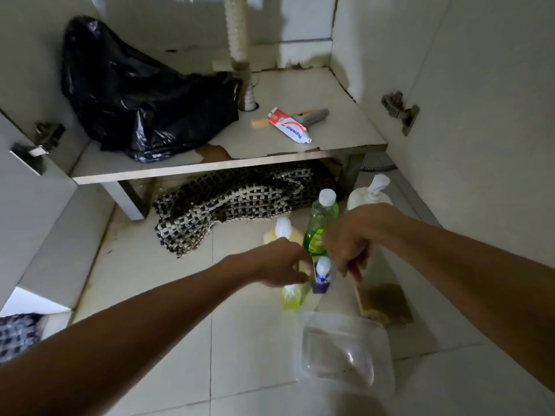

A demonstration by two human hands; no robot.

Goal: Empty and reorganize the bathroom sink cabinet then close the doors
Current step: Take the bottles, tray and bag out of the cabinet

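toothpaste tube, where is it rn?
Head view: the toothpaste tube lies on the cabinet shelf, right of centre, resting across a grey-handled tool, to the right of the drain pipe and the black plastic bag.

On the cabinet shelf point(339, 136), a bag point(144, 97) is set left of the drain pipe point(240, 55), and a toothpaste tube point(289, 127) right of it; bottles point(319, 226) are stood on the floor before the shelf.
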